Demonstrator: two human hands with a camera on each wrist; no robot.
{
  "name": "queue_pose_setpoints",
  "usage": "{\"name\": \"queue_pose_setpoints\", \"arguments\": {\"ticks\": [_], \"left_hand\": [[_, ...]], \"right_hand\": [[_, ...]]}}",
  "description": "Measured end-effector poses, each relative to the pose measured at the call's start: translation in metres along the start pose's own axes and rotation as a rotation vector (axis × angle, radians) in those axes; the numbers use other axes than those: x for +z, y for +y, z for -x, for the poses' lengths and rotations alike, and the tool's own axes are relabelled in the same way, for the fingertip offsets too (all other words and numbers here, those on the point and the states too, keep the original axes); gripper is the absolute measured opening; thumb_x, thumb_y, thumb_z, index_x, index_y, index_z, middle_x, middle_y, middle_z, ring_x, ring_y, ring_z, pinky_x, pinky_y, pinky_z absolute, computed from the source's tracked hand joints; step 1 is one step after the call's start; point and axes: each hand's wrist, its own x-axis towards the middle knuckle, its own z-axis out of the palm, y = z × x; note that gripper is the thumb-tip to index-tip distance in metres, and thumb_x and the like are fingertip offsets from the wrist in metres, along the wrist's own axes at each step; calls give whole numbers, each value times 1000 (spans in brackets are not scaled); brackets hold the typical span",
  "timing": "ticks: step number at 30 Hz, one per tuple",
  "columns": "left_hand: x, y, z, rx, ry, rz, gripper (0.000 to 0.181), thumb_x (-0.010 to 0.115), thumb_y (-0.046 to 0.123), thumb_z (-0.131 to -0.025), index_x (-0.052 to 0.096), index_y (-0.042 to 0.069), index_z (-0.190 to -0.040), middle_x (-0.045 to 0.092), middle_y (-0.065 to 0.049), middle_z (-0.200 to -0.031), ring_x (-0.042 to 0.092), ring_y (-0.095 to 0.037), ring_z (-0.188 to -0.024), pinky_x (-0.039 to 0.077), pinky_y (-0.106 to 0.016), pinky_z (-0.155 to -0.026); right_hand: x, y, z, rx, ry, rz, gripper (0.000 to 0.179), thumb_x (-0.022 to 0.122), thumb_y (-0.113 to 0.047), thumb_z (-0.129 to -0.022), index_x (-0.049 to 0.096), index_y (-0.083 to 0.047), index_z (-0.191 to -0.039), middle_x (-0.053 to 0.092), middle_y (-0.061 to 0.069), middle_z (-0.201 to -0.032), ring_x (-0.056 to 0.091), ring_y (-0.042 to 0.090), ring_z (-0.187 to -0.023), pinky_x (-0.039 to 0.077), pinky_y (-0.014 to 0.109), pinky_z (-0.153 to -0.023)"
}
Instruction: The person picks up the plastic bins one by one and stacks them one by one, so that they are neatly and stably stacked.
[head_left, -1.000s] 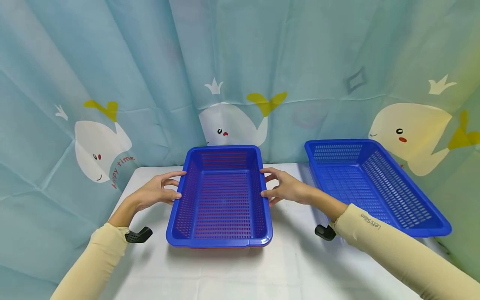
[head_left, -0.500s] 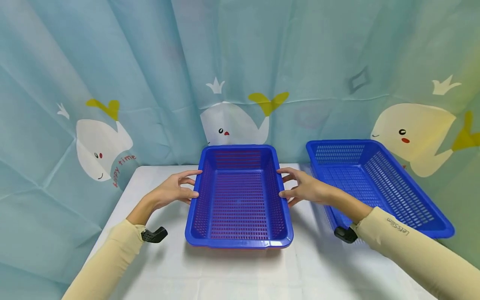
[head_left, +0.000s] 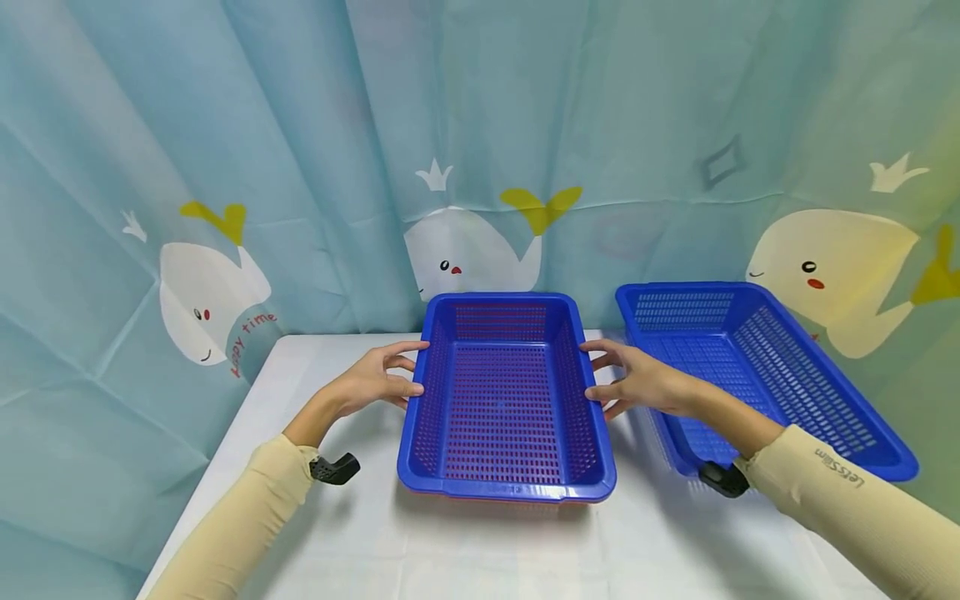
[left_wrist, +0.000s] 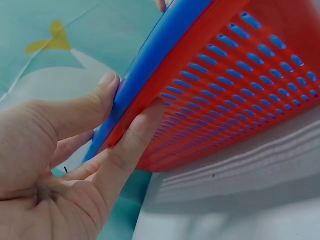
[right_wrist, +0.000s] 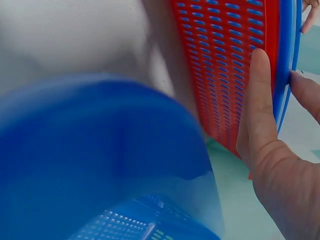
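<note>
A blue plastic basket (head_left: 517,490) with slotted walls sits nested in a red basket (left_wrist: 295,20), whose colour shows through the holes in the head view. My left hand (head_left: 367,383) pinches the left long rims of both, thumb on the blue rim and fingers against the red wall beneath. On the opposite side, my right hand (head_left: 645,382) holds the rims in the same way, its fingers flat along the red slots in the right wrist view. Nothing lies inside the blue basket. The pair hangs close over the white table, casting a shadow.
Another blue basket (head_left: 802,371) stands at the right, behind my right forearm; its corner (right_wrist: 125,140) looms large in the right wrist view. A blue whale-print curtain (head_left: 480,125) hangs behind the white table (head_left: 495,558). Black camera mounts (head_left: 335,468) jut from both wrists.
Both hands have carried the nested baskets steadily to the right, toward the other blue basket. The grip on the rims stays the same.
</note>
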Motion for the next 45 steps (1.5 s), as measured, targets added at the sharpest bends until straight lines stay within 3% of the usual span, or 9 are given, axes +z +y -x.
{"name": "queue_pose_setpoints", "arguments": {"ticks": [20, 29, 34, 38, 41, 45], "left_hand": [[0, 1, 0, -10, -5, 5, 80, 81, 4, -88, 41, 16, -157, 53, -24, -129, 72, -30, -92, 62, -50, -80], [1, 1, 0, 0, 13, -26, 74, 80, 13, -92, 44, 17, -156, 56, -23, -129, 71, -30, -99, 63, -50, -79], [0, 3, 0, 12, 24, -45, 72, 77, 18, -95, 42, 17, -157, 52, -24, -135, 70, -29, -102, 62, -51, -81], [-1, 7, 0, 64, 78, -131, 72, 74, 26, -97, 38, 18, -159, 48, -23, -144, 68, -32, -112, 61, -50, -87], [-1, 11, -1, 141, 167, -263, 73, 73, 33, -98, 37, 21, -160, 46, -20, -151, 62, -36, -122, 58, -50, -93], [1, 19, -4, 240, 289, -393, 75, 72, 39, -97, 33, 29, -161, 41, -15, -157, 54, -39, -133, 51, -53, -104]], "right_hand": [[1, -2, 3, 3, 3, 47, 84, 72, -5, -96, 19, -1, -161, 35, 38, -146, 71, 36, -98, 61, 55, -81], [-7, -5, 8, -36, -9, 99, 90, 76, -14, -95, 16, -3, -162, 30, 41, -151, 72, 35, -98, 61, 52, -83], [-13, -13, 15, -101, 12, 197, 90, 74, -19, -97, 15, -7, -163, 29, 38, -154, 71, 35, -102, 62, 46, -82], [-16, -19, 21, -213, 104, 384, 86, 75, -24, -96, 22, -14, -162, 39, 30, -152, 72, 30, -102, 62, 43, -79], [-19, -22, 23, -307, 198, 521, 85, 78, -26, -94, 28, -18, -161, 45, 23, -150, 70, 32, -107, 62, 40, -79], [-24, -24, 24, -407, 306, 624, 86, 81, -27, -92, 30, -19, -161, 44, 16, -153, 68, 35, -112, 62, 43, -81]]}}
